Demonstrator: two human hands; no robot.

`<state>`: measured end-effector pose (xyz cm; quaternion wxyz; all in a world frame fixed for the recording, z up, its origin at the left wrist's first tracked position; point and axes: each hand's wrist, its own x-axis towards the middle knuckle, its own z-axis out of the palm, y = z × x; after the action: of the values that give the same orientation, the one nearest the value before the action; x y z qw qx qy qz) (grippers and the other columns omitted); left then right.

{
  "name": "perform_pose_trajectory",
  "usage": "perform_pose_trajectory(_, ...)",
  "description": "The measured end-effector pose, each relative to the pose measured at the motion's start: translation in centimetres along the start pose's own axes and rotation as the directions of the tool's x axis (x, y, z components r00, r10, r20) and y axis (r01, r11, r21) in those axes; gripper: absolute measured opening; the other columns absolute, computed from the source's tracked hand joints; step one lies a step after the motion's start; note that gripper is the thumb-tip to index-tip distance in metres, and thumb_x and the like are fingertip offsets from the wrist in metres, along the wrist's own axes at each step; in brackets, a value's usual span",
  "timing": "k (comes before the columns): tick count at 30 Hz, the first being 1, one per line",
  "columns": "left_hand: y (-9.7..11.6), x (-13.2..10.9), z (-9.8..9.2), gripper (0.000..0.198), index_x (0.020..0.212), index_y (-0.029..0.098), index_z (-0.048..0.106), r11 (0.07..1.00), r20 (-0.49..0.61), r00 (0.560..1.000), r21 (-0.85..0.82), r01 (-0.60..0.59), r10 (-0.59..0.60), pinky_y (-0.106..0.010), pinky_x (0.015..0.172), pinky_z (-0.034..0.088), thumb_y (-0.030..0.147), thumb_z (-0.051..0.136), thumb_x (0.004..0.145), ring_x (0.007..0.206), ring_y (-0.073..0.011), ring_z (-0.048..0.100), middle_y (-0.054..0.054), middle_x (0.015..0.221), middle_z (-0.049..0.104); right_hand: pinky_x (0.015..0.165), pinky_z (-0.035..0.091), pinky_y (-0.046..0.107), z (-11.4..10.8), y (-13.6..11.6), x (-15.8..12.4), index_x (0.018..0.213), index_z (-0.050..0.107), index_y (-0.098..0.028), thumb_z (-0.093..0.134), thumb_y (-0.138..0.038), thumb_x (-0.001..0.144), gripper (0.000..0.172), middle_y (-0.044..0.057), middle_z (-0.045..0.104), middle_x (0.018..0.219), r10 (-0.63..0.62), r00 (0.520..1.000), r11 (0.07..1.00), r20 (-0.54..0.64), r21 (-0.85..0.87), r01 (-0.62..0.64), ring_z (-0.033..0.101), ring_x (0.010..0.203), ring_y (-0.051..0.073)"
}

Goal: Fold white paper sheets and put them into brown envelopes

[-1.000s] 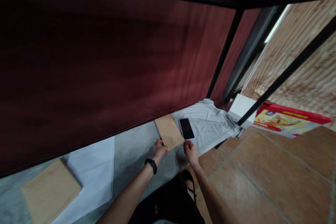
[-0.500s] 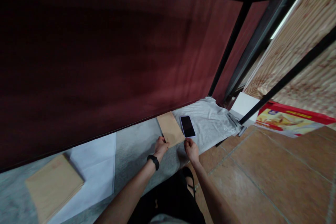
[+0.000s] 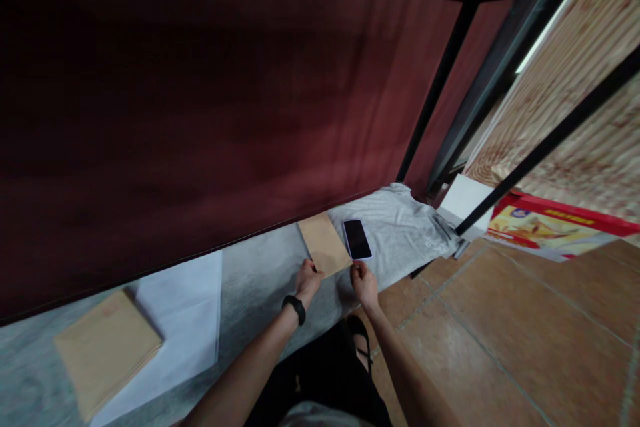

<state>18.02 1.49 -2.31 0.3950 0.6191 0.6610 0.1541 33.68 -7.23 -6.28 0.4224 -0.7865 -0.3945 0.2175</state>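
Note:
A flat brown paper envelope (image 3: pixel 324 243) lies on the grey cloth-covered surface (image 3: pixel 257 273). Its near left corner is pinched in my left hand (image 3: pixel 307 281), which has a black band at the wrist. My right hand (image 3: pixel 365 283) is closed on the near right corner of the same envelope. Just right of the envelope, a phone (image 3: pixel 357 239) with a dark screen lies face up. Farther left, a stack of brown envelopes (image 3: pixel 110 350) rests partly over white paper (image 3: pixel 187 320).
A dark red panel (image 3: pixel 225 113) rises behind the surface. Black metal bars (image 3: pixel 437 90) stand at the right. Beyond them are a white box (image 3: pixel 465 200), a red and yellow package (image 3: pixel 555 223) and a tiled floor (image 3: pixel 480 320).
Both hands stay on the envelope's near corners with hardly any movement. The view has shifted very slightly.

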Motion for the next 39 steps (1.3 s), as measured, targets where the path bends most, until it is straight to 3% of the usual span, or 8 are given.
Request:
perform_pose_trajectory(7, 0.0, 0.3, -0.2, 0.03, 0.105, 0.019, 0.062, 0.997, -0.012, 0.999, 0.077, -0.031, 0.032, -0.024, 0.066, 0.044, 0.015, 0.069, 0.076, 0.08, -0.0185, 0.069, -0.004, 0.086, 0.074, 0.081, 0.05, 0.032, -0.1, -0.2, -0.4, 0.123, 0.064, -0.012, 0.039, -0.029, 0.092, 0.044, 0.012, 0.075, 0.095, -0.018, 1.0, 1.0, -0.004, -0.009, 0.018, 0.07, 0.087, 0.024)
perform_pose_trajectory(14, 0.0, 0.2, -0.2, 0.031, 0.11, 0.019, 0.061, 0.992, -0.022, 0.999, 0.118, -0.045, 0.048, -0.025, 0.067, 0.044, 0.017, 0.065, 0.08, 0.081, -0.0201, 0.069, -0.005, 0.085, 0.074, 0.088, 0.05, 0.03, -0.2, -0.8, -0.3, 0.124, 0.065, -0.016, 0.04, -0.023, 0.091, 0.042, 0.011, 0.074, 0.11, -0.045, 0.999, 0.999, 0.013, 0.001, 0.045, 0.07, 0.101, 0.023)
perform_pose_trajectory(22, 0.0, 0.0, 0.3, 0.033, 0.11, 0.02, 0.059, 0.992, -0.027, 0.997, 0.103, -0.067, 0.07, -0.026, 0.067, 0.044, 0.022, 0.069, 0.079, 0.085, -0.0219, 0.069, -0.006, 0.091, 0.074, 0.082, 0.05, 0.03, -0.2, -1.3, -0.4, 0.112, 0.07, -0.013, 0.04, -0.025, 0.093, 0.037, 0.014, 0.075, 0.101, 0.06, 0.998, 0.993, 0.003, -0.102, -0.059, 0.071, 0.096, 0.025)
perform_pose_trajectory(26, -0.2, 0.1, 0.4, 0.033, 0.112, 0.019, 0.057, 0.992, -0.006, 0.997, 0.101, -0.07, 0.071, -0.027, 0.067, 0.044, 0.023, 0.066, 0.081, 0.083, -0.0222, 0.068, -0.006, 0.087, 0.073, 0.083, 0.05, 0.03, -0.1, -1.7, -0.2, 0.117, 0.069, -0.015, 0.04, -0.023, 0.092, 0.039, 0.014, 0.075, 0.103, 0.068, 0.997, 0.991, 0.024, -0.116, -0.065, 0.071, 0.099, 0.025)
perform_pose_trajectory(32, -0.7, 0.3, 0.7, 0.034, 0.113, 0.02, 0.055, 0.993, 0.015, 0.998, 0.093, -0.069, 0.068, -0.027, 0.068, 0.043, 0.022, 0.065, 0.081, 0.088, -0.023, 0.068, -0.007, 0.09, 0.073, 0.086, 0.05, 0.028, -0.1, -2.0, 0.0, 0.122, 0.068, -0.017, 0.041, -0.021, 0.091, 0.042, 0.011, 0.075, 0.109, 0.06, 0.995, 0.995, 0.076, -0.084, -0.054, 0.07, 0.104, 0.023)
perform_pose_trajectory(39, -0.9, 0.2, 0.7, 0.036, 0.114, 0.022, 0.054, 0.996, 0.032, 0.997, 0.062, -0.067, 0.065, -0.028, 0.066, 0.045, 0.023, 0.066, 0.08, 0.085, -0.0243, 0.07, -0.004, 0.085, 0.074, 0.08, 0.053, 0.029, -0.1, -1.6, -0.4, 0.112, 0.072, -0.017, 0.04, -0.026, 0.091, 0.039, 0.01, 0.077, 0.099, 0.052, 0.998, 0.998, 0.041, 0.015, -0.053, 0.072, 0.096, 0.024)
